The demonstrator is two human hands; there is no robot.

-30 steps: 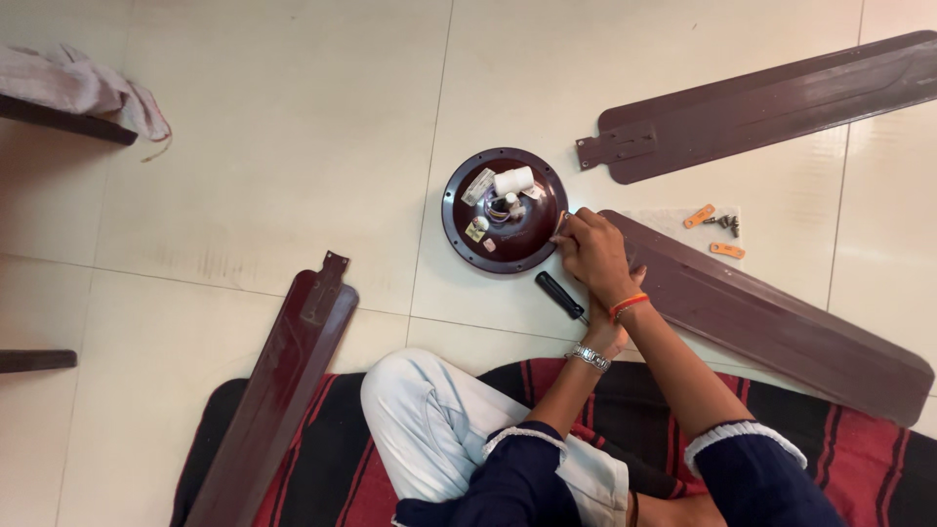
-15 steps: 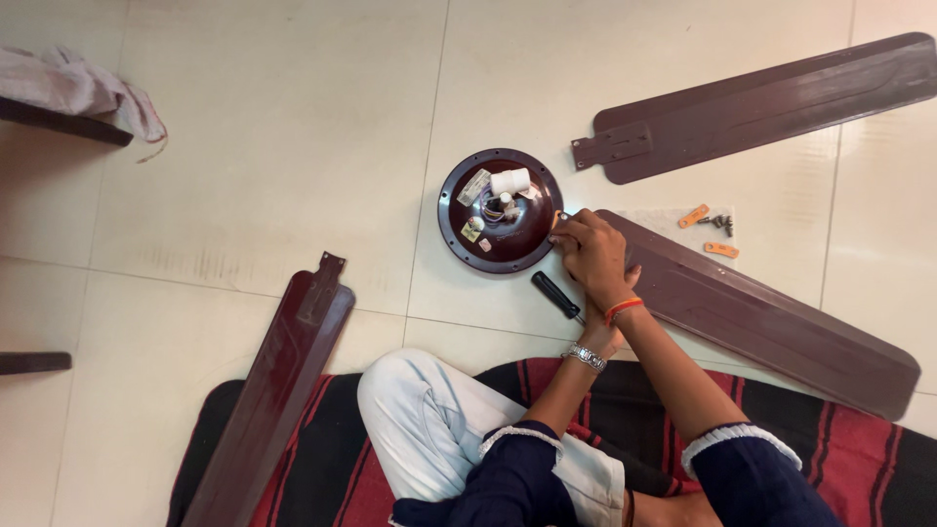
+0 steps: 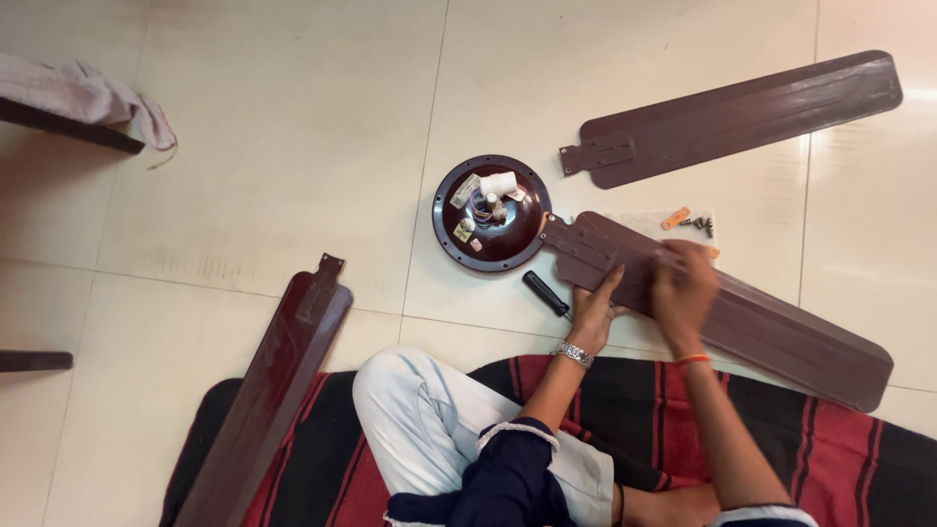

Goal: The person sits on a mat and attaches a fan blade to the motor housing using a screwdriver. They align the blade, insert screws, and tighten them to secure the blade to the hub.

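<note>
Motor housing point(image 3: 491, 213), dish-like, holds wiring and a white capacitor. Left hand point(image 3: 592, 310) grips the fan blade point(image 3: 742, 317); right hand point(image 3: 683, 285) blurred, grip indeterminate.

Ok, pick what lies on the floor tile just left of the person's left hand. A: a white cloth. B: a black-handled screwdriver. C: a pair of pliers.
B: the black-handled screwdriver lies on the tile beside the left hand, below the round maroon fan motor housing.
</note>
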